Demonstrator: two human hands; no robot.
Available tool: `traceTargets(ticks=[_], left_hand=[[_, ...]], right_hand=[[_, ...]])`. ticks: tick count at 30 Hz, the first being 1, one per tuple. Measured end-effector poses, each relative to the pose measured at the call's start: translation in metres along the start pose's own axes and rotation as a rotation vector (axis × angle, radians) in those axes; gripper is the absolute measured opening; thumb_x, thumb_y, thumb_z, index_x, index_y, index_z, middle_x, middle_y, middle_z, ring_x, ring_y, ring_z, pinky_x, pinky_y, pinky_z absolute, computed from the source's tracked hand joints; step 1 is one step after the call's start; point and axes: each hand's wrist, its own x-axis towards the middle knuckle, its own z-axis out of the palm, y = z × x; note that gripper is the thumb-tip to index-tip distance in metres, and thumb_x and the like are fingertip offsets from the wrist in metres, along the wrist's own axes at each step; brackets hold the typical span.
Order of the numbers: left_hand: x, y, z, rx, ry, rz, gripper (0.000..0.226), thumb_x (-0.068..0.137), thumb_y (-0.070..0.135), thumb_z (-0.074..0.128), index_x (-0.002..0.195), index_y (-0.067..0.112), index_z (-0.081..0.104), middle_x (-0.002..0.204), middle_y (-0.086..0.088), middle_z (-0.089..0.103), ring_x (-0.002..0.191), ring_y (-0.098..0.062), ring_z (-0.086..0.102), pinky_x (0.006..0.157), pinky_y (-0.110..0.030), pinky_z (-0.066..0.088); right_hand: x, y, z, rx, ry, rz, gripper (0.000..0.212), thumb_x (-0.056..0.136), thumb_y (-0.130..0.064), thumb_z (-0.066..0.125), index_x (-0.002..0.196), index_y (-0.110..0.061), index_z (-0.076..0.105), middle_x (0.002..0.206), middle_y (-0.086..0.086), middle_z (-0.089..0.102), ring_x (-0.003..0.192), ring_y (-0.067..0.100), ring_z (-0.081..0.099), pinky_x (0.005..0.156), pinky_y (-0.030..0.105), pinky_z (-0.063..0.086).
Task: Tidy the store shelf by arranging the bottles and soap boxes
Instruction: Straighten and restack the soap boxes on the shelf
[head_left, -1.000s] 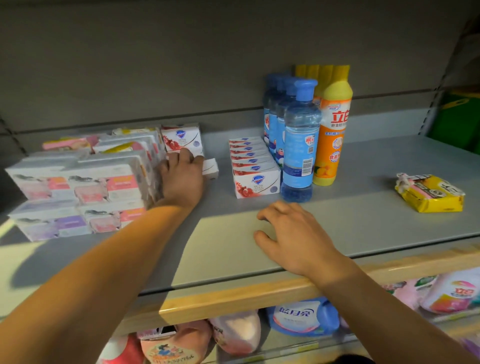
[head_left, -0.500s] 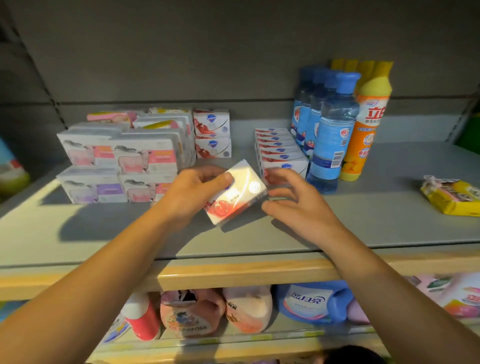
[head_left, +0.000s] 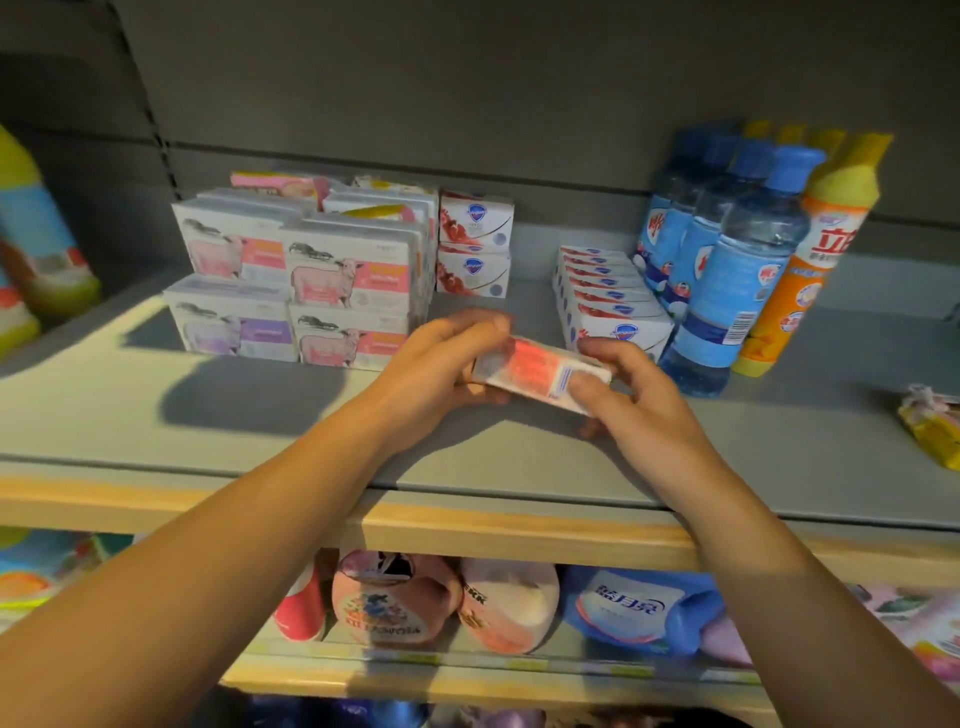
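Soap box (head_left: 540, 375) turned, red-and-white, blurred

soap box (head_left: 535, 375) white, red patch; bottles (head_left: 737, 270) blue; shelf (head_left: 260, 415) grey.

Down on the lower shelf (head_left: 519, 535) you've got a pink pouch (head_left: 387, 603), a pale peach one (head_left: 511, 605) just beside it, and a blue detergent bag (head_left: 636, 610) to their right. A yellow packet (head_left: 930, 431) sits at the far right edge of the upper level.
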Motion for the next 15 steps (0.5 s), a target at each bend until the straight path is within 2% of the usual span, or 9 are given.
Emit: traceTargets(ticks=[3,7,9,12,15], left_hand=[[-0.0019,-0.0026,0.0016,0.095,-0.036,0.016,0.038,0.080,0.033,0.065,0.111,0.012,0.065,0.092,-0.013,0.071,0.073,-0.023,0.068,0.073,-0.038,0.059],[-0.0004,-0.0045,0.0014,0.203,0.021,0.002,0.036,0.076,0.048,0.066,0.087,0.015,0.073,0.084,-0.016,0.073,0.062,-0.024,0.068,0.059,-0.033,0.058],[0.0003,-0.0046,0.0004,0.207,0.042,-0.004,0.039,0.073,0.057,0.067,0.078,0.019,0.076,0.081,-0.012,0.074,0.060,-0.025,0.067,0.055,-0.031,0.056],[-0.0002,-0.0046,0.0000,0.221,0.053,-0.007,0.046,0.065,0.067,0.065,0.077,0.023,0.076,0.082,-0.009,0.074,0.057,-0.025,0.065,0.054,-0.031,0.054],[0.0009,-0.0046,-0.0002,0.201,0.065,0.005,0.042,0.068,0.058,0.069,0.087,0.022,0.075,0.087,-0.007,0.072,0.054,-0.024,0.061,0.051,-0.031,0.051]], right_hand=[[0.0021,-0.0030,-0.0007,0.092,0.073,0.093,0.041,0.072,-0.064,0.055,0.097,-0.036,0.071,0.087,0.003,0.070,0.056,0.011,0.054,0.057,0.032,0.048],[0.0054,-0.0056,-0.0026,0.120,0.069,0.189,0.058,0.065,-0.080,0.042,0.086,-0.036,0.075,0.070,0.010,0.066,0.048,0.013,0.048,0.054,0.035,0.045],[0.0072,-0.0056,-0.0013,0.124,0.084,0.210,0.064,0.064,-0.081,0.042,0.084,-0.030,0.076,0.068,0.010,0.066,0.047,0.014,0.050,0.053,0.034,0.046],[0.0083,-0.0068,0.0012,0.104,0.094,0.226,0.063,0.071,-0.075,0.044,0.089,-0.022,0.074,0.068,0.013,0.065,0.048,0.013,0.052,0.053,0.033,0.048],[0.0073,-0.0072,-0.0003,0.106,0.077,0.204,0.052,0.075,-0.065,0.050,0.097,-0.023,0.071,0.080,0.013,0.070,0.051,0.014,0.054,0.053,0.033,0.049]])
